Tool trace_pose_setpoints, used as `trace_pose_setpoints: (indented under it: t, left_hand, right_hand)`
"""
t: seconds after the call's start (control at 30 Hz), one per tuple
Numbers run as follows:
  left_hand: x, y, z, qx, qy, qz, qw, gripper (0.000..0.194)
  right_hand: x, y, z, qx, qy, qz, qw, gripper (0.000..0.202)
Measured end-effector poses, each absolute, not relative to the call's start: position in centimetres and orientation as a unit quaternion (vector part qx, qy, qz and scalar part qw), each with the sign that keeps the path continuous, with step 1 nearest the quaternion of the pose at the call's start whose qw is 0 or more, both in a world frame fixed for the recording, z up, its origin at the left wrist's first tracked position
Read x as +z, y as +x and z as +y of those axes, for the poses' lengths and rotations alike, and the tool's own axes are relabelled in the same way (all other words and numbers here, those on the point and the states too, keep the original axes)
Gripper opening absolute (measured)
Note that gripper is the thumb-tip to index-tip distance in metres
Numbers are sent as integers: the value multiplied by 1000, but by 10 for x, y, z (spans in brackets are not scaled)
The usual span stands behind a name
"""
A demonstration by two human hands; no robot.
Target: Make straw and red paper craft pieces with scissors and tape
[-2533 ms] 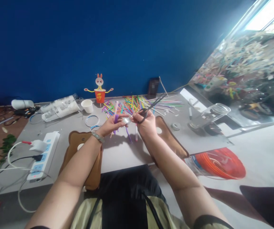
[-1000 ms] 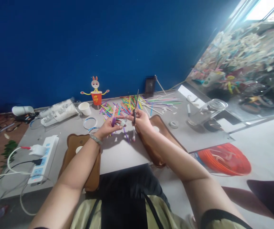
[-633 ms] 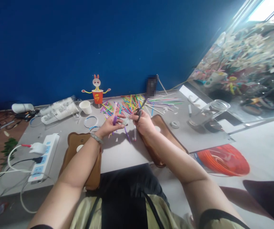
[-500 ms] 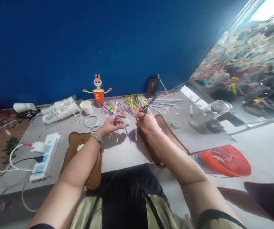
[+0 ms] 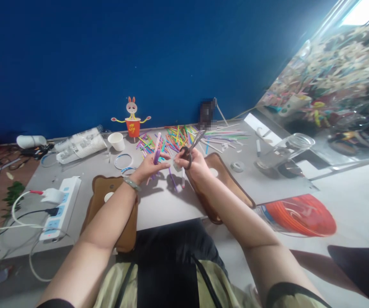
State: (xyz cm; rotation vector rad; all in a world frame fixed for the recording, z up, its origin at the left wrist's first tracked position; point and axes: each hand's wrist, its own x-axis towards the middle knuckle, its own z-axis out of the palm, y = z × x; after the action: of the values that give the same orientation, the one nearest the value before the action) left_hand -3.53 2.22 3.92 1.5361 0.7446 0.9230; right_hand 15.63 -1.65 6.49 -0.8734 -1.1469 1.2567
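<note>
Head view. My left hand [image 5: 147, 167] grips purple straws [image 5: 157, 149], upright, over the near side of the straw pile [image 5: 179, 137]; thumb and forefinger spread rightward. My right hand [image 5: 197, 167] is curled round the scissors [image 5: 197, 140], blades pointing far and right. At its fingertips, facing my left thumb, a pale, clear thing [image 5: 176, 164], perhaps tape; too blurred to tell whether pinched.

Risks, as I judge them: scissors and clear thing crowd one hand, so loosening for one could drop the other. If tape, it could snag on my fingers or loose straws. Turning the wrist might swing the blades into the pile. With thumb and forefinger apart, the straws could slip to the desk [image 5: 168, 209], near the marker [image 5: 183, 179].
</note>
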Motion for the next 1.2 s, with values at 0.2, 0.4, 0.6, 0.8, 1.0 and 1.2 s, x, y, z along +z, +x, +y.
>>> trace_pose_setpoints:
  t: [0.2, 0.4, 0.6, 0.8, 1.0, 1.2]
  left_hand:
    - [39, -37, 21, 345, 676, 274, 591, 37]
    - [36, -37, 22, 348, 637, 296, 621, 37]
    - [36, -34, 22, 390, 611, 321, 610, 36]
    - [33, -31, 25, 456, 555, 335, 610, 32]
    - [32, -30, 26, 482, 502, 345, 630, 29]
    - [32, -29, 30, 498, 460, 345, 650, 30]
  right_hand:
    - [62, 151, -18, 528, -358, -538, 551, 43]
    - [60, 151, -16, 528, -343, -546, 553, 42]
    - [56, 152, -17, 443, -402, -541, 592, 40]
    - [44, 145, -18, 402, -439, -562, 575, 50]
    - [30, 129, -6, 424, -417, -590, 546, 56]
    - [38, 131, -3, 464, -419, -581, 522, 44]
